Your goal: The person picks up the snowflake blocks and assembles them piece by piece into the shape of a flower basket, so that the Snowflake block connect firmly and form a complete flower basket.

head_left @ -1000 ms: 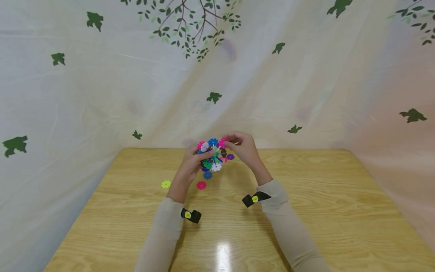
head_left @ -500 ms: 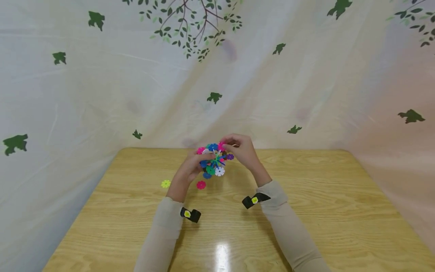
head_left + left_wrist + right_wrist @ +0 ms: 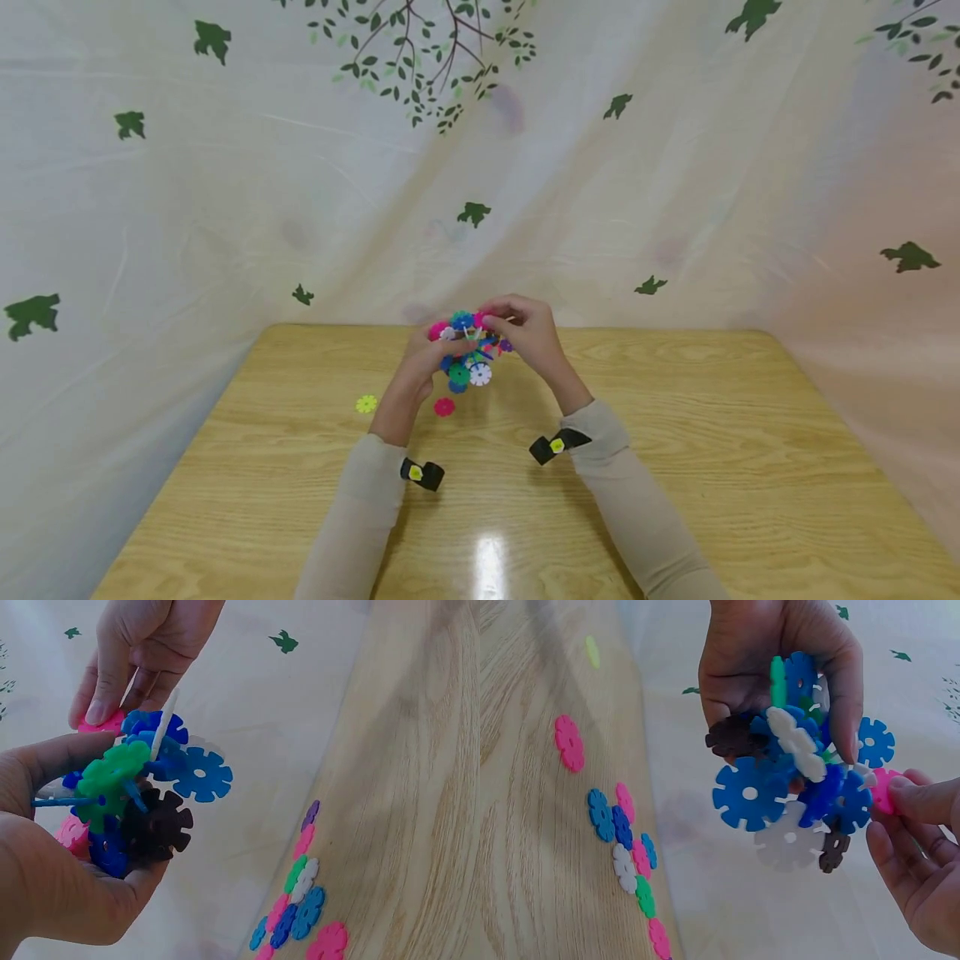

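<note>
A cluster of interlocked flower-shaped plastic discs (image 3: 459, 374) in blue, green, white, black and pink is held above the table. My left hand (image 3: 422, 360) grips it from the left, thumb across the front and fingers underneath. Between the thumb and forefinger of my right hand (image 3: 531, 335) is a pink notched disc (image 3: 883, 790), pinched at the cluster's upper right edge. It meets a neighbouring disc in the right wrist view; whether their slots interlock I cannot tell. A black disc (image 3: 159, 825) and a green disc (image 3: 112, 780) face the left wrist camera.
On the wooden table (image 3: 712, 450) lie loose discs: a yellow disc (image 3: 366, 404), a pink disc (image 3: 444, 407), and several more in a rough row, including a white disc (image 3: 624, 868). A patterned cloth (image 3: 375, 208) hangs behind the table's far edge.
The cluster has dipped and turned a little in my left hand. My right hand has shifted slightly left with the pink disc still pinched. The loose discs have stayed put.
</note>
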Tool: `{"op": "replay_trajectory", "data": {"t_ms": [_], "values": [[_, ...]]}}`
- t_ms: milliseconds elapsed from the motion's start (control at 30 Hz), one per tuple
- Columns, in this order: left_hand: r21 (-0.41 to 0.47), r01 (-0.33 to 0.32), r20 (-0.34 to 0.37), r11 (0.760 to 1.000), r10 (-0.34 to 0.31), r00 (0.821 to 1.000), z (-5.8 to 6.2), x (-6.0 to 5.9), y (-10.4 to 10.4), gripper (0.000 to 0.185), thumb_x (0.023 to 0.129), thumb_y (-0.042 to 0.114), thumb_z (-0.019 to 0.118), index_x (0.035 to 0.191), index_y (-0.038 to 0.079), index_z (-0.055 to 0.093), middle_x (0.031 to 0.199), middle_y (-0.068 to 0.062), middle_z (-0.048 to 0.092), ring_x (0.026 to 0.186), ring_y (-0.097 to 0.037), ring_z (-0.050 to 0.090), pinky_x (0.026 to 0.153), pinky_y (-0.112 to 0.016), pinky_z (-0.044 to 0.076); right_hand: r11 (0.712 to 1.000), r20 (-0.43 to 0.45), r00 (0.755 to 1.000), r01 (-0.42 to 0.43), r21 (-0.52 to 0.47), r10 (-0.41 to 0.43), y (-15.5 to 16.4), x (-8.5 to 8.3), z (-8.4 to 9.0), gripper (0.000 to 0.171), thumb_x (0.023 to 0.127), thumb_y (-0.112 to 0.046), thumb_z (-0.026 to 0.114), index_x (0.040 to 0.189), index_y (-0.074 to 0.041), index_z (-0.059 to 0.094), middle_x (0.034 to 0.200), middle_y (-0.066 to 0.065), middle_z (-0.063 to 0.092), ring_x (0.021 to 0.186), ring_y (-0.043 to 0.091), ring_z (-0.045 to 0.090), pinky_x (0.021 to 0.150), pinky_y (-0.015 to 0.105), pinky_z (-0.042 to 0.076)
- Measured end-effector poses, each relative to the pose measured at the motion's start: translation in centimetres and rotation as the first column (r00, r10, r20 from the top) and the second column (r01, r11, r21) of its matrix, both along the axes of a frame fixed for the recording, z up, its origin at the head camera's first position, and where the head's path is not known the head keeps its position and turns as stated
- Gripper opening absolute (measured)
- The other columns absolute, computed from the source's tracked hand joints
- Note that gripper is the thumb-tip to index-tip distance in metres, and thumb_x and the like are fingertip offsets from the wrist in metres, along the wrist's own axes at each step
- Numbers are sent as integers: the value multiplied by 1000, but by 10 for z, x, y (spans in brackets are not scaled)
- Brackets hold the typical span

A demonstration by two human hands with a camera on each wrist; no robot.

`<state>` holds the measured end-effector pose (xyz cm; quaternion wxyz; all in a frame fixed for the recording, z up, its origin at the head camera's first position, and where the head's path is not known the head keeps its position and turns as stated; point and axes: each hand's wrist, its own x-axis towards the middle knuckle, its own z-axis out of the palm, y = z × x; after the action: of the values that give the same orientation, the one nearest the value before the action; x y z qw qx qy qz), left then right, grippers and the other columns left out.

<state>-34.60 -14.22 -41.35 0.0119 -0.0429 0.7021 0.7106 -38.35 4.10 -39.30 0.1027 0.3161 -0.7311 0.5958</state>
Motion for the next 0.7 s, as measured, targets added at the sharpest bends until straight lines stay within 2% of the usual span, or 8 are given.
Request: {"op": "replay_trajectory", "data": {"t_ms": [167, 267, 467, 600, 700], "values": [[98, -40, 11, 994, 39, 999, 1, -1, 3, 42, 84, 10, 80, 124, 5, 67, 111, -7, 72, 91, -17, 67, 82, -27, 58, 997, -3, 1000, -18, -74, 18, 0, -2, -2, 15, 93, -2, 72, 105, 7, 74, 99, 27, 73, 81, 38, 71, 71, 24, 61], [123, -52, 12, 991, 51, 999, 2, 0, 4, 44, 83, 7, 80, 125, 4, 67, 110, -6, 71, 91, -16, 66, 81, -26, 59, 995, -2, 999, -37, -98, 37, 1, -2, -2, 15, 92, -2, 73, 104, 7, 75, 98, 27, 74, 77, 30, 72, 71, 26, 62], [72, -68, 4, 995, 68, 998, 4, 3, 7, 47, 84, 6, 79, 128, 2, 64, 125, -16, 68, 103, -24, 64, 99, -38, 56, 996, 41, 998, -44, -79, 48, 3, -4, -4, 14, 91, -1, 74, 102, 5, 77, 97, 24, 76, 74, 17, 72, 68, 26, 62], [55, -74, -5, 996, 74, 997, 5, 4, 8, 47, 83, 5, 79, 128, 2, 65, 127, -18, 67, 105, -24, 63, 102, -40, 54, 996, 67, 996, -49, -73, 54, 4, -5, -5, 15, 91, -2, 74, 103, 5, 77, 98, 25, 75, 75, 21, 73, 69, 30, 63], [61, -26, -24, 998, 28, 999, 5, 3, 7, 48, 84, 6, 79, 130, 3, 64, 125, -15, 67, 101, -21, 64, 96, -35, 57, 997, 59, 997, -37, -60, 41, 4, -6, -6, 15, 92, -4, 74, 104, 5, 77, 98, 25, 75, 76, 29, 73, 69, 33, 63]]}}
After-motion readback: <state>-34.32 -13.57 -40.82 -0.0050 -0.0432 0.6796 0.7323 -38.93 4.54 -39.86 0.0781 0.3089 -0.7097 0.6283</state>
